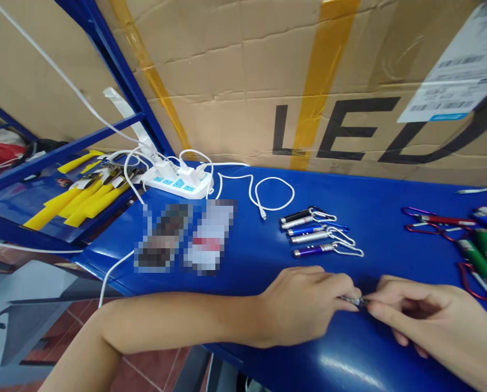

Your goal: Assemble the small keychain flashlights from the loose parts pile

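Observation:
Both of my hands meet low on the blue table (251,261). My left hand (309,305) is closed, its fingertips pinching one end of a small metal keychain flashlight (355,300). My right hand (427,321) is closed in a pinch on the other end. Most of the flashlight is hidden by my fingers. Just beyond my hands lies a row of several small keychain flashlights (315,234) with wire clips, black, silver, blue and purple.
More flashlights (476,245), red and green, lie at the right edge. A white power strip (178,182) with plugs and a looped white cable (268,198) sits at the back left, beside two blurred packets (186,242). A large cardboard box (309,81) stands behind. Yellow-handled tools (80,198) lie on a left shelf.

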Tool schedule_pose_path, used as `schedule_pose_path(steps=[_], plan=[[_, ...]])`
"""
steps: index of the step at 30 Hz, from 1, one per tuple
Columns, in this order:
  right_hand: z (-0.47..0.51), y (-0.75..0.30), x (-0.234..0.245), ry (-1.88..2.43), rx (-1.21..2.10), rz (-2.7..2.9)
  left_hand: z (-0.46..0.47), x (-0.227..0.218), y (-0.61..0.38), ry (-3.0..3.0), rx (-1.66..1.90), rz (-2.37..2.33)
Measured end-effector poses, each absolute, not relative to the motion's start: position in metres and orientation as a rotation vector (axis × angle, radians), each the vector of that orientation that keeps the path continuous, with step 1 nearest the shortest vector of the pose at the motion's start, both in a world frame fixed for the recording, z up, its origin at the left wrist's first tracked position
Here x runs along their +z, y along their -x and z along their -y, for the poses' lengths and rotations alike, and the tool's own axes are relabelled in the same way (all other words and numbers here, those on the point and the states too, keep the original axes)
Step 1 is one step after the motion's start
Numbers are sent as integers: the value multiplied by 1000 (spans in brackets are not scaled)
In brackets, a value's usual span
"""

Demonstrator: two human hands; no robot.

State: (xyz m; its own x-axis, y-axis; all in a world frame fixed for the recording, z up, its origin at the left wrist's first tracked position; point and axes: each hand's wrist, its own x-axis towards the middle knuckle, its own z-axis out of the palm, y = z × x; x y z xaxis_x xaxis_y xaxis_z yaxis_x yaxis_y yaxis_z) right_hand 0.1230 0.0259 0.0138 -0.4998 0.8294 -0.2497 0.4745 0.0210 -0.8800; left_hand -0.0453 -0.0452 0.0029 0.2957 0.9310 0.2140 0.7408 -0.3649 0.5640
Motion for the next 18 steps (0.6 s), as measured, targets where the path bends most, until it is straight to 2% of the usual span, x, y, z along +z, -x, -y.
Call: schedule_pose_path(steps=[9, 18], plan=[[-38, -128, 20, 1217, 1712, 2004, 43, -2, 43, -1990, 1046, -1450], [-43, -135, 21, 1239, 1868, 1855, 40, 6, 40, -1866, 1000, -1344]])
